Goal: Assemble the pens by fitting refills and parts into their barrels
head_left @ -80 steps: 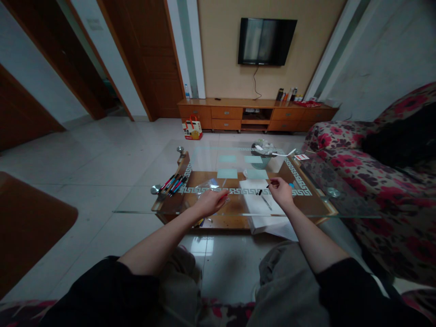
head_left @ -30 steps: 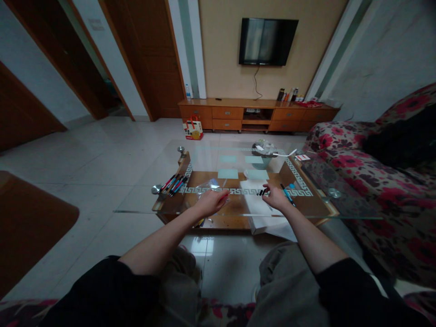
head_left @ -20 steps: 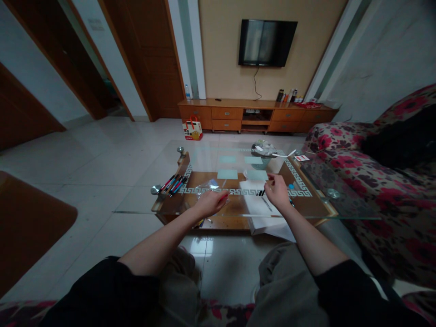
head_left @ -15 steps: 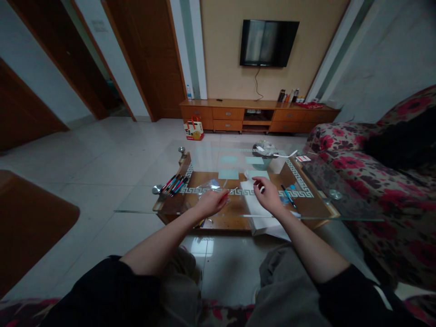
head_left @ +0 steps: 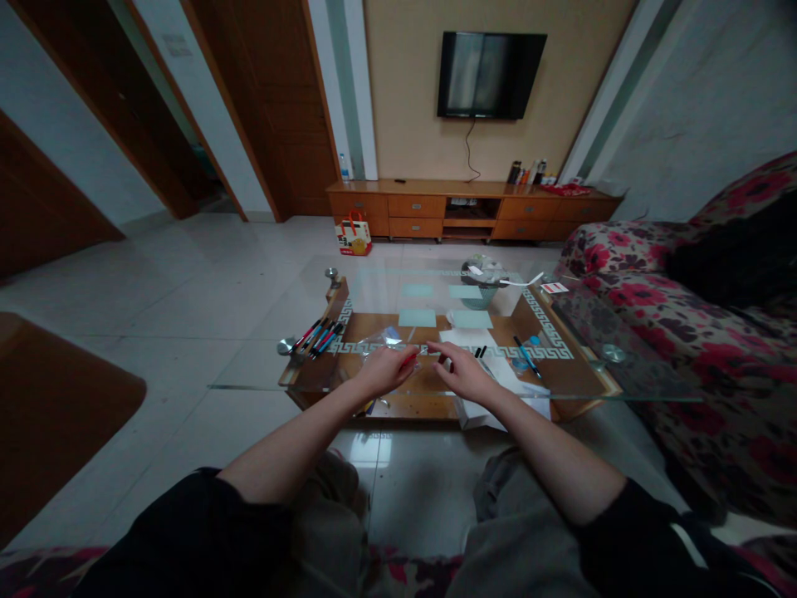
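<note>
From my remote seat, I saw the left hand (head_left: 383, 370) curled around a red pen (head_left: 409, 359) and resting on the glass counter (head_left: 261, 365), just beside a clear plastic bag (head_left: 381, 339). The right hand (head_left: 464, 375) lay flat with fingers stretched toward that pen, gripping nothing as far as I could tell. Just right of it sat a short black pen (head_left: 480, 352) on the white paper (head_left: 468, 338), and a blue pen (head_left: 526, 356) lay further right. A bunch of pens (head_left: 318, 336) waited at the far left edge. My worry was that smooth glass: a nudge from the reaching fingers could have sent the loose black pen rolling off the near edge to the floor. The paper overhung that edge too, so a sleeve could have dragged it down.
</note>
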{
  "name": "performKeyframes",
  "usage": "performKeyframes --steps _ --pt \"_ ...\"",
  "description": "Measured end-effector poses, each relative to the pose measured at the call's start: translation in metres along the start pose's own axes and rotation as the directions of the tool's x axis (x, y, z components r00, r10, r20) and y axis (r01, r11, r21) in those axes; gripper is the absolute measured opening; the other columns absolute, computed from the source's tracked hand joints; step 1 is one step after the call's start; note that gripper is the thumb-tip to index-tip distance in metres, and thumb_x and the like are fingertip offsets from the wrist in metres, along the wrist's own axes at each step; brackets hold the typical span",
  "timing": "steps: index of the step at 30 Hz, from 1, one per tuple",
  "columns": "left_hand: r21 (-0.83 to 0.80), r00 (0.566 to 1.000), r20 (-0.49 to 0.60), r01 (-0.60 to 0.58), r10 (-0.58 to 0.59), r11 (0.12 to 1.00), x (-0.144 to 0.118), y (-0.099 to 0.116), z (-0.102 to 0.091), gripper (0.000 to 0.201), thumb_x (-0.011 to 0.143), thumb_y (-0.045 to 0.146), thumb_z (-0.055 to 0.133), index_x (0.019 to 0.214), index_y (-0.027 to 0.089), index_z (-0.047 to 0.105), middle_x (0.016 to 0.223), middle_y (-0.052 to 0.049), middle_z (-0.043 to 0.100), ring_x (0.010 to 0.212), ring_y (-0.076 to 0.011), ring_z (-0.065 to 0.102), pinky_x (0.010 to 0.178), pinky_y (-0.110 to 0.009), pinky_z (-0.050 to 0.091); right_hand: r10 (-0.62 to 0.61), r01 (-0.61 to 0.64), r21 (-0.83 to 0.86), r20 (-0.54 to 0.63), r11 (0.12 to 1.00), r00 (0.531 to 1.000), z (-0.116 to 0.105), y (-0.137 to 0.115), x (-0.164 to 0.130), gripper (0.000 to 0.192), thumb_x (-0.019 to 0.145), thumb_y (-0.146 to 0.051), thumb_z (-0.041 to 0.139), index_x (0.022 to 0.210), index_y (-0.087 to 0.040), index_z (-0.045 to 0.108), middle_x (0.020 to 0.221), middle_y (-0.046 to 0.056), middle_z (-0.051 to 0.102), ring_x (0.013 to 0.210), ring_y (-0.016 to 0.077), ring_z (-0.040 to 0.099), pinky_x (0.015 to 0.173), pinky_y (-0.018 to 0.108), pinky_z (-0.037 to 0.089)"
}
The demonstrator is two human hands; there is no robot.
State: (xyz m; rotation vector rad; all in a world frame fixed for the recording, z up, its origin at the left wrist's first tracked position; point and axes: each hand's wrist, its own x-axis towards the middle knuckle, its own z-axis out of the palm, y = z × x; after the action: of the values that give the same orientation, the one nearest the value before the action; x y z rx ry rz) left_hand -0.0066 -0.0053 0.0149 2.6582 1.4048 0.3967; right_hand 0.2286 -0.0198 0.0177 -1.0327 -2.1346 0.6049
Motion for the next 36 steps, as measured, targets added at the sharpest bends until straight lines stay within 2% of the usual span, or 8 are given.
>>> performKeyframes --steps 7,11,17,24,27,31,34,36 --pt "-0.026 1.0 0.005 0.018 -0.018 0.999 -0.001 0.0 0.0 0.037 0.098 0.047 0.041 0.123 0.027 0.06 0.082 -0.007 0.07 0.076 -0.0229 0.066 0.069 -0.029 0.043 0.041 -0.042 -0.017 -0.024 0.999 0.999 -0.002 0.004 0.0 0.046 0.09 -0.017 0.055 0.135 -0.024 0.059 0.118 0.009 0.066 0.089 0.0182 0.064 0.08 0.033 0.054" --pt "-0.025 1.0 0.004 0.023 -0.023 0.999 0.0 0.001 -0.001 0.039 0.097 0.049 0.04 0.121 0.027 0.061 0.083 -0.007 0.07 0.076 -0.0227 0.065 0.067 -0.028 0.042 0.072 -0.076 -0.034 -0.104 0.997 0.992 -0.003 0.012 0.002 0.043 0.088 -0.017 0.055 0.131 -0.023 0.061 0.117 0.008 0.067 0.089 0.0179 0.065 0.076 0.031 0.054" --pt "-0.009 1.0 0.006 0.028 -0.028 1.0 -0.001 0.001 -0.001 0.037 0.097 0.049 0.04 0.121 0.029 0.061 0.082 -0.006 0.069 0.074 -0.0223 0.064 0.066 -0.028 0.041 0.187 -0.201 -0.014 -0.305 0.98 0.934 -0.009 0.026 0.004 0.028 0.085 -0.024 0.062 0.112 -0.02 0.067 0.102 0.005 0.071 0.076 0.016 0.065 0.073 0.03 0.053" --pt "-0.021 0.999 0.019 0.032 -0.032 0.999 -0.001 0.002 -0.002 0.036 0.097 0.048 0.041 0.12 0.029 0.062 0.083 -0.006 0.07 0.077 -0.0225 0.064 0.069 -0.028 0.042 0.26 -0.27 0.023 -0.361 0.963 0.895 -0.014 0.034 0.002 0.02 0.084 -0.03 0.061 0.099 -0.02 0.069 0.088 0.003 0.072 0.07 0.0164 0.065 0.069 0.03 0.051" --pt "-0.028 0.999 0.022 0.033 -0.033 0.999 -0.001 0.002 -0.003 0.036 0.097 0.048 0.041 0.119 0.029 0.062 0.084 -0.007 0.07 0.078 -0.0219 0.064 0.07 -0.028 0.043 0.255 -0.266 0.019 -0.367 0.964 0.895 -0.017 0.034 0.003 0.021 0.084 -0.028 0.06 0.101 -0.02 0.068 0.087 0.003 0.072 0.069 0.0162 0.065 0.068 0.029 0.051" --pt "-0.023 0.999 0.008 0.033 -0.033 0.999 -0.001 0.001 -0.002 0.037 0.098 0.049 0.041 0.12 0.029 0.062 0.084 -0.007 0.07 0.079 -0.022 0.065 0.072 -0.028 0.043 0.239 -0.264 0.002 -0.424 0.965 0.873 -0.026 0.037 0.003 0.033 0.086 -0.03 0.057 0.116 -0.019 0.063 0.089 0.005 0.072 0.07 0.0172 0.065 0.07 0.031 0.052" --pt "-0.029 0.999 0.004 0.036 -0.036 0.999 -0.001 0.001 0.0 0.038 0.098 0.049 0.04 0.119 0.028 0.063 0.084 -0.007 0.07 0.08 -0.022 0.065 0.072 -0.028 0.044 0.23 -0.29 -0.067 -0.451 0.955 0.862 -0.036 0.043 0.002 0.032 0.088 -0.031 0.056 0.116 -0.018 0.064 0.092 0.007 0.072 0.071 0.0182 0.064 0.074 0.032 0.051" --pt "-0.028 0.999 0.004 0.033 -0.033 0.999 -0.001 0.0 0.001 0.037 0.098 0.048 0.041 0.119 0.029 0.063 0.084 -0.007 0.07 0.079 -0.022 0.065 0.072 -0.028 0.044 0.202 -0.291 -0.154 -0.427 0.944 0.881 -0.042 0.048 0.0 0.03 0.089 -0.03 0.056 0.115 -0.018 0.065 0.095 0.008 0.071 0.075 0.0191 0.064 0.078 0.034 0.05"
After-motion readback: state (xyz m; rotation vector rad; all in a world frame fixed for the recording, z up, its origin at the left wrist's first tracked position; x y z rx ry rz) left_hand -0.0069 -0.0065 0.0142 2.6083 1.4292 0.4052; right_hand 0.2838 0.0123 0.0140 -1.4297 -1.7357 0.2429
